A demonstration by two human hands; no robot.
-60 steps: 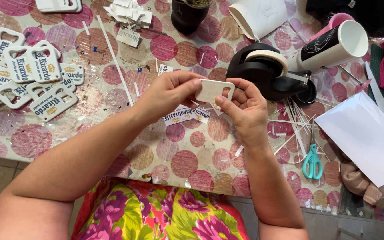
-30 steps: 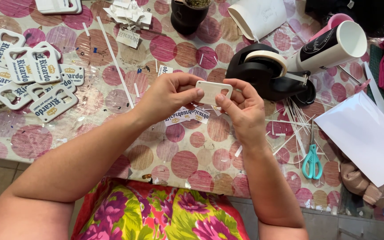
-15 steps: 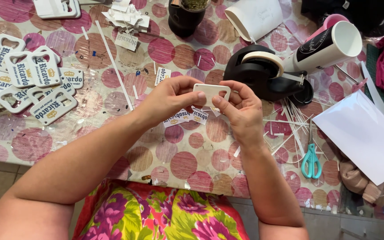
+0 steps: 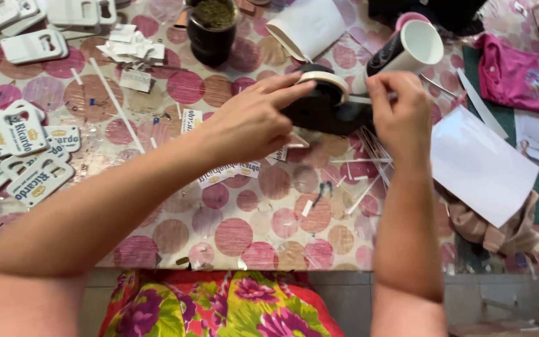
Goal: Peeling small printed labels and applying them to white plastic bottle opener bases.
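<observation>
We see the right hand (image 4: 402, 112) pinching the free end of the tape (image 4: 358, 99) between thumb and fingertips, just beside the black tape dispenser (image 4: 329, 112) in the middle of the table. The left hand (image 4: 251, 122) lies across the dispenser's near side with its fingers stretched flat and together, the fingertips resting on the pale tape roll (image 4: 322, 80); it grasps nothing that we can make out. Just behind the right hand lies a tipped white cup with a dark sleeve (image 4: 407, 50). Thin white sticks (image 4: 369, 156) lie scattered below the dispenser on the dotted tablecloth (image 4: 238, 231). Well apart, at the left edge, white bottle-opener shapes (image 4: 14, 150) lie in a heap. A white sheet (image 4: 481, 165) lies right of the right forearm.
</observation>
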